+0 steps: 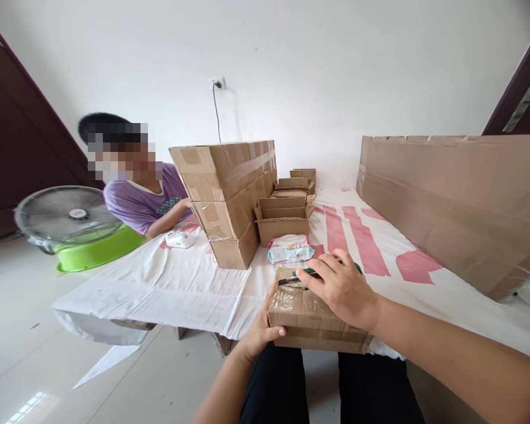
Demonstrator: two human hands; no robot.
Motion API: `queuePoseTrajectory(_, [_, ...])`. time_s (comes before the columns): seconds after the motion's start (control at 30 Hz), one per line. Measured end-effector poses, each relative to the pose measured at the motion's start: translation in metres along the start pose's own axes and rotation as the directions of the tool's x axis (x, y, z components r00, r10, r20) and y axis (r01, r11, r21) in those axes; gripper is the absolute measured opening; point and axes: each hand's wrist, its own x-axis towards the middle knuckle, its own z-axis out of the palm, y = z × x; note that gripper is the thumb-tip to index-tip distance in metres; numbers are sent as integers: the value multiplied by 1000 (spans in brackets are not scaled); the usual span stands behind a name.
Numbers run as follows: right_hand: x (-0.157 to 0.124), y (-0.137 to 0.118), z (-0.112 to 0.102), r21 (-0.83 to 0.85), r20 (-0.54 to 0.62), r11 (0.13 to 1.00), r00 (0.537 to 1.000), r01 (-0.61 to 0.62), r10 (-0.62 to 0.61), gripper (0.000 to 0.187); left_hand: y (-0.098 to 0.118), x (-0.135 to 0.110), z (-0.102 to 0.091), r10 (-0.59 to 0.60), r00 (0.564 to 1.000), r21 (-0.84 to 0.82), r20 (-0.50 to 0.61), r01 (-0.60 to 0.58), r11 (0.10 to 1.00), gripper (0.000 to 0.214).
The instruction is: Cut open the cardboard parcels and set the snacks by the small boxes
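Black-trousered legs (pixel 331 386) are seen lowest in view, directly beneath both hands. Just above them, a small taped cardboard box (pixel 309 321) is held at the near edge of a table covered in a white cloth (pixel 181 288). The left hand (pixel 258 335) is pressed against the box's left side, its thumb laid across the near corner and its fingers hidden under the box. The right hand (pixel 340 288) is closed around a green-handled knife (pixel 307 275), whose blade is laid on the box's top, pointing left. Just beyond the hands, a pack of wet wipes (pixel 290 248) is seen on the cloth, and behind it a row of small open cartons (pixel 285 218). To the left of those, a stack of large taped cartons (pixel 229 197) is placed. Well to the right of the right hand, a long flat sheet of cardboard (pixel 459 194) is propped up. Far left of the left hand, a person in a purple shirt (pixel 143 200) is seated beside a white device (pixel 181 239), with a fan (pixel 64 217) and a green basin (pixel 101 250) on the floor.
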Motion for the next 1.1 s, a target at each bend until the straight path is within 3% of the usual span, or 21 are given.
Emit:
queuePoseTrajectory(0.47, [11,-6,1,-49,20,994,995,94,-94,20,3,0,0,-15,1000,41,-1,15,999,109])
queuePoseTrajectory(1.1, [-10,-3,0,-6,56,991,990,131,-130,23,2,0,2,3,1000,29,3,-3,1000,112])
